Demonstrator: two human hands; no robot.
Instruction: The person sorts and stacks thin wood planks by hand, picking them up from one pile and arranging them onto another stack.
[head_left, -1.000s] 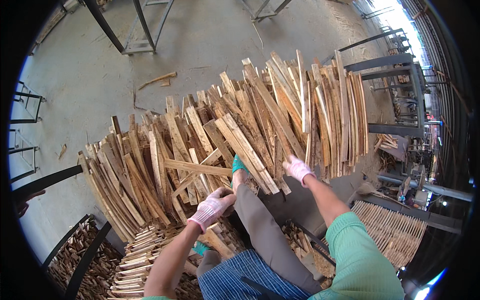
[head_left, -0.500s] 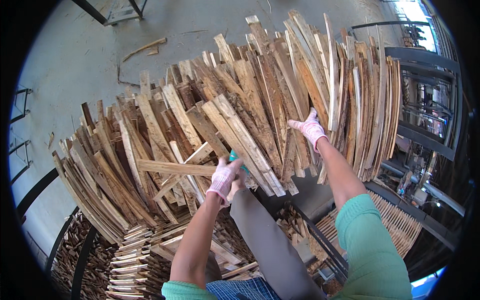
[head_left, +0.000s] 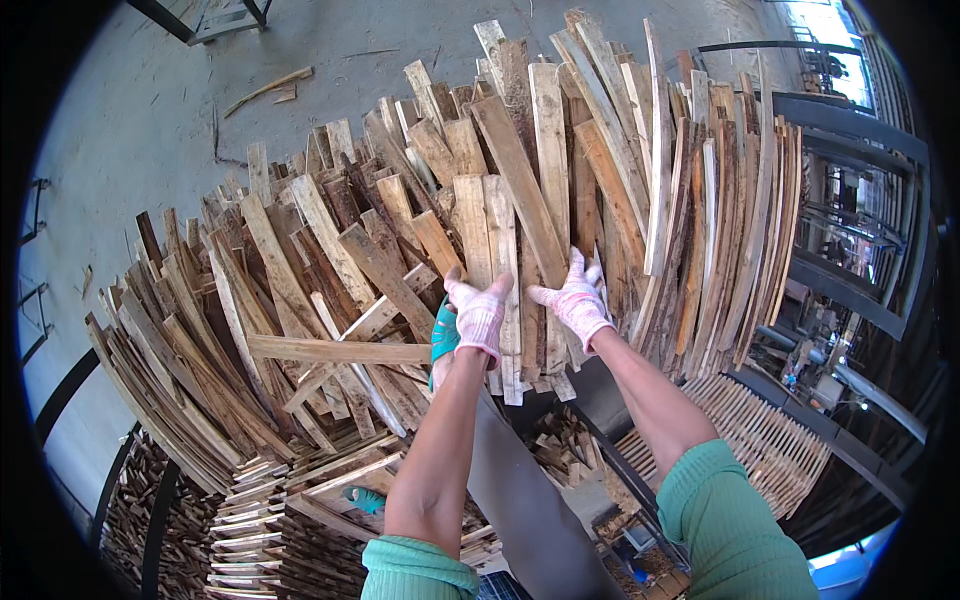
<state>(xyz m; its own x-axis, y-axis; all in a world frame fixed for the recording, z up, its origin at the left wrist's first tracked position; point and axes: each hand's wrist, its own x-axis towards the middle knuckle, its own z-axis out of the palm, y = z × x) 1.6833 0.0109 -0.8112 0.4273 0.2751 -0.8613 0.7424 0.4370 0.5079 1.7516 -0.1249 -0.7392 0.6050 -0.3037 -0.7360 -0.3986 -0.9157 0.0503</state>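
Head view shows both gloved hands pressed up against a big leaning stack of rough wooden slats (head_left: 400, 300). One pale upright slat (head_left: 503, 260), near the middle of the stack, has the left hand (head_left: 478, 315) on its lower face, fingers curled over its left edge in a closed grip. Just right of that slat, the right hand (head_left: 577, 300) lies flat with fingers spread on the neighbouring boards; whether it clasps anything I cannot tell. A teal sandal (head_left: 444, 335) on a raised foot props the stack just left of the slat's lower end. Below the slat a heap of short offcuts (head_left: 560, 450) sits in a gap, and far right of it thinner strips (head_left: 760, 440) fan out on a dark metal rack (head_left: 860, 300).

The slat looks stiff, dry and fairly light alone, yet splintery and rough, so gloves suit it. Its neighbours lean on it, so friction may bind it. Taking it near the lower end, by both long edges, seems the surest hold.
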